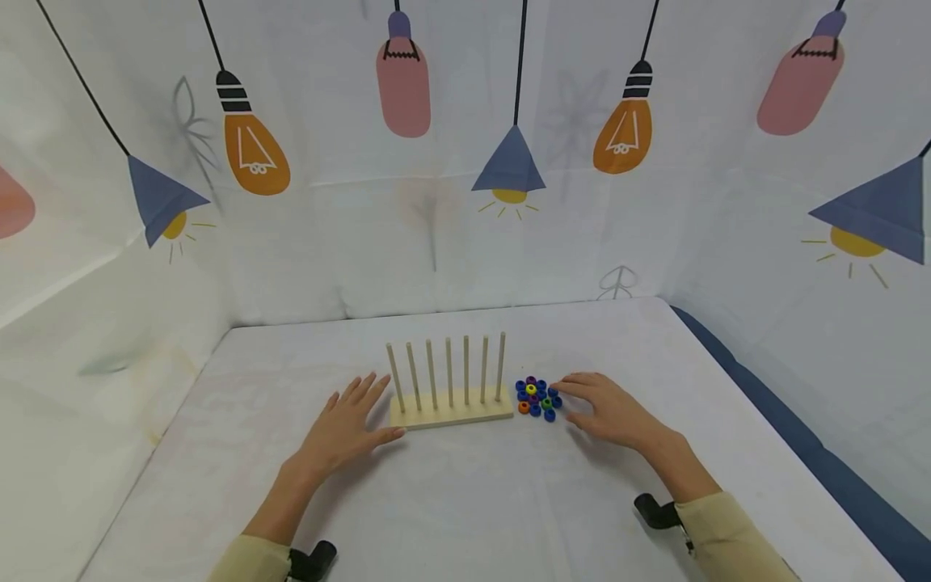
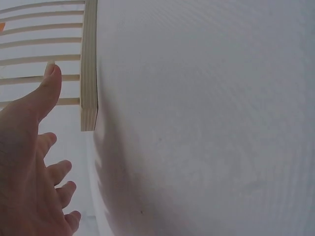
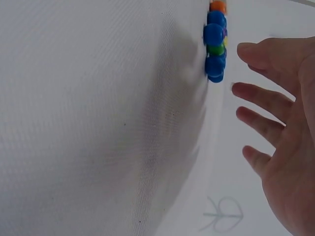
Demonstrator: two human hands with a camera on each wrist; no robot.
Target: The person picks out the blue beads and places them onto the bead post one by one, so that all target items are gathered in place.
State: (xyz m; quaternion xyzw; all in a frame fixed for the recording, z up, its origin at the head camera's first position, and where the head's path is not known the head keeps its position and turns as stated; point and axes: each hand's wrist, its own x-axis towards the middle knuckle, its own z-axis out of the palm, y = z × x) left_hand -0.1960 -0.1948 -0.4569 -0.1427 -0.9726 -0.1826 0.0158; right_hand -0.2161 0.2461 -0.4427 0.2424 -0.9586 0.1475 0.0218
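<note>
A pale wooden base (image 1: 451, 412) with several upright pegs (image 1: 448, 372) stands mid-table; no beads show on the pegs. My left hand (image 1: 347, 428), fingers spread, is at the base's left end; whether it touches the wood I cannot tell. In the left wrist view the thumb (image 2: 49, 91) lies in front of the pegs, holding nothing. Right of the base lies a cluster of beads (image 1: 537, 398), mostly blue, with some purple, yellow, green and orange. My right hand (image 1: 607, 410) is beside the cluster's right edge, fingers loosely bent. In the right wrist view a gap separates it from the beads (image 3: 215, 44).
A white cloth covers the table (image 1: 465, 501). Behind it and at the sides hang white sheets (image 1: 436, 250) printed with lamps and bulbs. Dark blue material (image 1: 785, 412) runs along the table's right edge. A black wrist mount (image 1: 313, 560) sits at the left sleeve.
</note>
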